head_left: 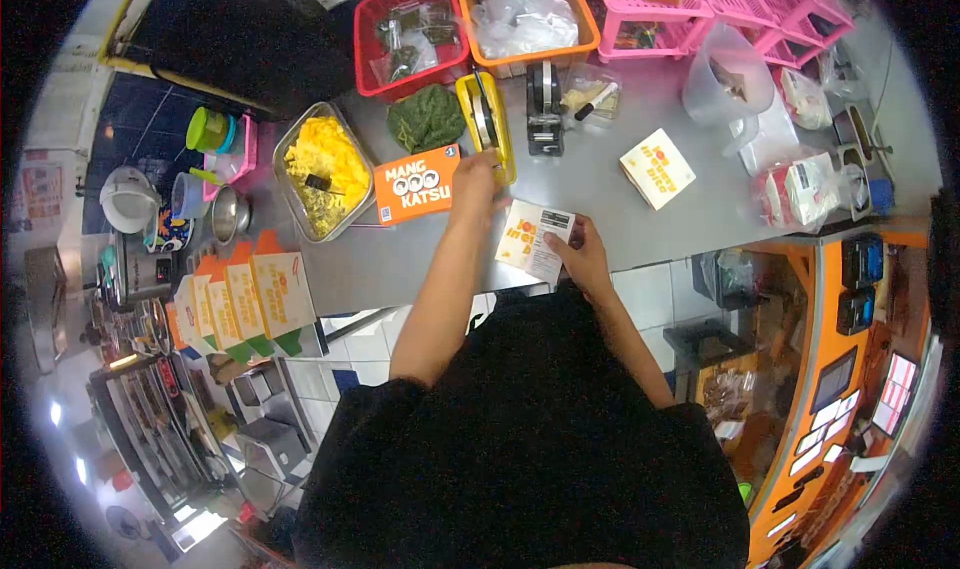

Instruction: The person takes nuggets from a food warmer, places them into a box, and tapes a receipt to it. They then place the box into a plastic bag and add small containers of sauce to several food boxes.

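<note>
My right hand (577,254) pinches the right edge of a white printed box (526,237) with yellow lettering and a black-and-white label, near the front edge of the metal counter. To the left, my left hand (477,177) is at the lower end of a yellow tape dispenser (489,124), its fingers bunched together; whatever they may hold is too small to make out. An orange "Mang Katsu" card (417,187) lies just left of that hand. Behind the box stands a black tape dispenser (545,109). Another printed box (657,169) rests farther right.
A clear container of yellow food (328,174) stands left, beside a green bundle (426,118). Red (365,29) and orange (590,41) baskets line the back. Folded cartons (240,299) are at the left, a plastic pitcher (728,79) and wrapped packs (800,191) at the right.
</note>
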`<state>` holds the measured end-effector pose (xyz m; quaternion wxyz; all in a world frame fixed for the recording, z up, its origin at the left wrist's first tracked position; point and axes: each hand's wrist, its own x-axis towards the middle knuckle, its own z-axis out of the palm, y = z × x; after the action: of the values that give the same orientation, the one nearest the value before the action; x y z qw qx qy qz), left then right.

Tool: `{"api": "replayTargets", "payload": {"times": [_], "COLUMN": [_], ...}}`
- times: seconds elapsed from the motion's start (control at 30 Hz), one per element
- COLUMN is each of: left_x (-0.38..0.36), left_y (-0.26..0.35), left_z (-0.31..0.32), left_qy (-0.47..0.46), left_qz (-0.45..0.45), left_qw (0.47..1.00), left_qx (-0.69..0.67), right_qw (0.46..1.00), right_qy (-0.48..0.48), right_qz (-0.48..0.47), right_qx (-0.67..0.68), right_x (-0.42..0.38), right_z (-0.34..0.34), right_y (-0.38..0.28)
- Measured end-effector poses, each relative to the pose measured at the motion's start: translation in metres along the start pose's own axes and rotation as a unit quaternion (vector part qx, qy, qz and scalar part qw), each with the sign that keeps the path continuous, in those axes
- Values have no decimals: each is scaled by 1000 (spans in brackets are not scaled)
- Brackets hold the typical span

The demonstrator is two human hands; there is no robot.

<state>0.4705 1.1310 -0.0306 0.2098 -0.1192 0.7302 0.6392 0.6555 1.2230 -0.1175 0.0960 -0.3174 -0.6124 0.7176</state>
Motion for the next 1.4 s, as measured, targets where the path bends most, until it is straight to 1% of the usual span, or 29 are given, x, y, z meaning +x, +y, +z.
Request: {"api": "replayTargets", "payload": {"times": [0.03, 0.17, 0.23, 0.27, 0.33, 0.37, 0.4, 0.43, 0.47, 0.5, 0.57, 0.6, 0.67, 0.7, 0.73, 0.8, 0.83, 0.9, 0.93, 1.0, 1.07, 1.13, 1.17, 1.2, 1.23, 1.27, 1.33, 1.37, 1.4], "left_x": [2, 20, 5, -3, -17, -13, -12, -22, -28, -30, -31, -28, -30, -29, -22, -7, -3, 1, -4, -17, -18, -25, -13, -1, 4, -4, -15, -4, 8], "left_y": [14, 5, -12, -23, -51, -56, -64, -46, -37, -40, -39, -38, -31, -27, -28, -33, -25, -12, -6, 4, -16, -15, -25, -44, -57, -44, 9, 10, 10], "left_z": [0, -10, -16, -16, -14, -20, -25, -22, -20, -20, -20, -18, -8, -2, 1, 8, 12, 15, 15, 14, -8, -28, -29, -34, -40, -34, -3, -4, -7], "left_qy": [-79, -136, -126, -130, -85, -41, -39, 0, 37, 37, -82, -83, -317, -315, -315, -354, -357, -400, -403, -289, -265, -197, -198, -88, 33, 41, -42, -32, -71], "left_qz": [-153, -176, -84, -89, 68, 170, 164, 193, 218, 215, 235, 236, 175, 190, 191, 203, 205, 106, 106, 104, 124, 54, 59, 112, 153, 146, -73, -73, -107], "left_qw": [984, 969, 960, 961, 987, 974, 975, 936, 873, 874, 890, 889, 875, 851, 851, 749, 747, 704, 701, 675, 684, 738, 734, 879, 961, 962, 996, 997, 992], "left_qx": [-38, -110, -235, -229, -114, 144, 144, 293, 435, 434, 382, 383, 321, 376, 374, 522, 522, 577, 578, 670, 668, 643, 647, 455, 228, 227, 32, 23, -13], "right_qw": [1000, 1000, 999, 998, 997, 998, 998, 998, 997, 997, 997, 998, 998, 998, 997, 999, 999, 995, 995, 1000, 1000, 999, 998, 994, 989, 990, 980, 981, 983], "right_qy": [-5, -2, 6, 9, 14, 18, 20, 19, 26, 32, 25, 20, 20, 18, 19, 21, 25, 22, 26, -2, 17, 41, 51, 55, 54, 46, 67, 65, 55], "right_qz": [-3, 7, 31, 27, 28, 8, -11, -9, -15, -20, -2, 18, 3, -19, -19, -11, -11, -21, -19, 14, 10, 4, -9, -19, 3, 8, 59, 71, 70], "right_qx": [-1, -19, -29, -49, -70, -65, -62, -65, -68, -71, -68, -64, -63, -63, -65, -43, -43, -93, -93, -6, -18, -21, 37, 92, 138, 135, 176, 167, 164], "right_x": [1, 1, 0, 2, 2, -1, -5, -4, -1, -1, 1, 1, 0, 0, 0, -3, -2, -1, -3, -3, -5, 1, 4, 4, -7, -13, -15, -17, -16], "right_z": [0, -1, -2, -2, -4, -3, -1, -1, 0, 0, 0, 1, 1, 0, 0, 1, 0, 0, -1, -3, -5, -7, -12, -14, -17, -19, -25, -27, -28], "right_y": [-1, -10, -8, -2, 0, -9, -13, -9, -5, 0, -1, -1, 2, 3, 2, -1, 1, 7, 5, -4, -2, 9, 20, 33, 1, -8, -22, -33, -32]}}
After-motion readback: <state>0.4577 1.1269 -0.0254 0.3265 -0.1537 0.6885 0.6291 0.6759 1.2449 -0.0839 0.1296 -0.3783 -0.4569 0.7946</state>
